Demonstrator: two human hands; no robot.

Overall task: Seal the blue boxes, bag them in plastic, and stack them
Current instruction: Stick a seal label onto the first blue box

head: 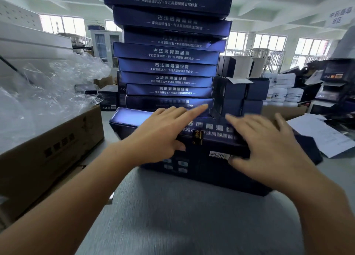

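Note:
A dark blue box (201,164) lies on the grey table (182,216) in front of me, its flap side with a barcode facing me. My left hand (163,132) rests on the box's top left part with fingers straight, the index finger stretched toward the stack. On the top right part my right hand (265,145) presses down, fingers spread and the thumb by the barcode. Right behind the box rises a tall stack of blue boxes (169,53) with white lettering.
A brown carton (48,158) full of clear plastic bags (48,89) stands at the left. Smaller blue boxes (240,93) are piled right of the stack. White jars (286,91) and loose papers (317,134) lie at the right.

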